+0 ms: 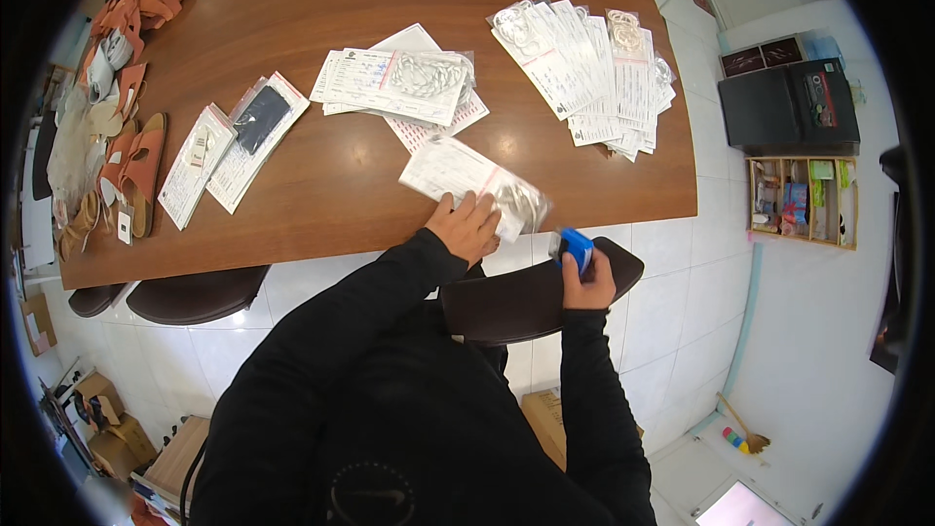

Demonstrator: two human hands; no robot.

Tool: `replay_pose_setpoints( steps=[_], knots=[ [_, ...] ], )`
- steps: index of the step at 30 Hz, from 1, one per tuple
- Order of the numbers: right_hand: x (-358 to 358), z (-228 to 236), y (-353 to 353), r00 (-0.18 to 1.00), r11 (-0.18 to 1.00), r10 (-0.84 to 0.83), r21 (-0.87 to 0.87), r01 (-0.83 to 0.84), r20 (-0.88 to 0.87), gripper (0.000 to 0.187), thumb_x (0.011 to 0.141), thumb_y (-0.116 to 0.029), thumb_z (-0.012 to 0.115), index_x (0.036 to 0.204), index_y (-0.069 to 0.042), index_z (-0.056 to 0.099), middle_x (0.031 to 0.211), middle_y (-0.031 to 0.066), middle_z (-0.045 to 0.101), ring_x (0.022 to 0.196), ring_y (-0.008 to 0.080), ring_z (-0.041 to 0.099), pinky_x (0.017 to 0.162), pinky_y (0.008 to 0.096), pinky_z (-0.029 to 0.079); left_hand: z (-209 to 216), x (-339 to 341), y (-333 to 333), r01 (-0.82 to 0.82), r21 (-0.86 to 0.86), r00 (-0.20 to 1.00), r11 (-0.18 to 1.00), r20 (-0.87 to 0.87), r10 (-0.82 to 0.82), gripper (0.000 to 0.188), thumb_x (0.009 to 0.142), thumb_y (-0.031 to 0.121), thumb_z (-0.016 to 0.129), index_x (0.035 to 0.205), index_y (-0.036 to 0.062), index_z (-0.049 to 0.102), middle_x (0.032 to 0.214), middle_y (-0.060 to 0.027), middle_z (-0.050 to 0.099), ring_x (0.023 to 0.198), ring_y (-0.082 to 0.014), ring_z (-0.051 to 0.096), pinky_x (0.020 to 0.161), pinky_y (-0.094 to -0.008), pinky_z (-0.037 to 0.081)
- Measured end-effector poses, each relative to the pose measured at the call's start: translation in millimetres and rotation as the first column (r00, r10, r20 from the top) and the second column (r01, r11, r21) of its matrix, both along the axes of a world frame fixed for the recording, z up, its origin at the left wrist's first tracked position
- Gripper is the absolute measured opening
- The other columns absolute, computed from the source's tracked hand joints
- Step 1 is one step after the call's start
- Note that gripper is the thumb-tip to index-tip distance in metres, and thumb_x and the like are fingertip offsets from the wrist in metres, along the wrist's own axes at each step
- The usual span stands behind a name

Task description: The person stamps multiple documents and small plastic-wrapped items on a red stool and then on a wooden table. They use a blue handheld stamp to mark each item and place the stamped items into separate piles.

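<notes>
My left hand [466, 226] lies over the lower edge of a white printed card [446, 166] at the table's near edge, its fingers on top and closed on it. Attached to the card is a clear plastic bag [521, 203] with a pale, shiny sample in it, slightly blurred. Off the table edge, to the right of that card, my right hand [590, 281] grips a small blue self-inking stamp [574, 248] with a greyish end pointing left. The stamp is apart from the card.
On the brown table [321, 0] lie a middle stack of bagged cards [360, 83], a fanned pile [555, 63] at right, and cards with a dark swatch [259, 120] at left. Orange sandals [146, 166] fill the left end. A dark chair [516, 304] stands against the near edge.
</notes>
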State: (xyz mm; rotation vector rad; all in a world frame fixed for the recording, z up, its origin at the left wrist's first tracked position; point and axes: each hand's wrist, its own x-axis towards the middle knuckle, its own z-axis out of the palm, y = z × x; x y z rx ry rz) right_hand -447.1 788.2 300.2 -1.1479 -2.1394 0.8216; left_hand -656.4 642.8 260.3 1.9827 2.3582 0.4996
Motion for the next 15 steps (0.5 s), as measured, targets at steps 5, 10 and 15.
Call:
replay_pose_setpoints(
  steps=[5,10,15],
  knots=[
    [-62,22,23,0.929,0.920,0.356,0.135,-0.367,0.100,0.034,0.080,-0.013,0.079,0.109,-0.003,0.065,0.095,0.0151,0.065,0.081,0.0327,0.064,0.074,0.0380,0.053,10,-6,-8,-0.177,-0.058,0.975,0.982,0.127,0.183,0.072,0.075,0.040,0.078,0.135,0.0084,0.056,0.133,-0.0138,0.052,0.117,-0.0315,0.050,0.092,-0.0486,0.039],
    [-128,26,30,0.775,0.779,0.582,0.105,-0.619,0.248,0.037,0.080,-0.010,0.077,0.113,-0.003,0.064,0.102,0.0177,0.066,0.093,0.0385,0.063,0.082,0.0418,0.052,8,-16,-28,-0.194,-0.034,0.975,0.980,0.100,0.196,0.073,0.075,0.041,0.079,0.135,0.0050,0.056,0.138,-0.0112,0.050,0.124,-0.0315,0.047,0.098,-0.0504,0.037],
    [-153,19,31,0.624,0.694,0.626,0.031,-0.719,0.468,0.034,0.081,-0.009,0.075,0.113,-0.004,0.064,0.105,0.0173,0.066,0.096,0.0390,0.064,0.082,0.0448,0.052,3,-11,-29,-0.221,-0.035,0.972,0.975,0.079,0.223,0.071,0.077,0.042,0.077,0.133,0.0032,0.056,0.139,-0.0104,0.051,0.126,-0.0321,0.046,0.100,-0.0519,0.037]
  ],
)
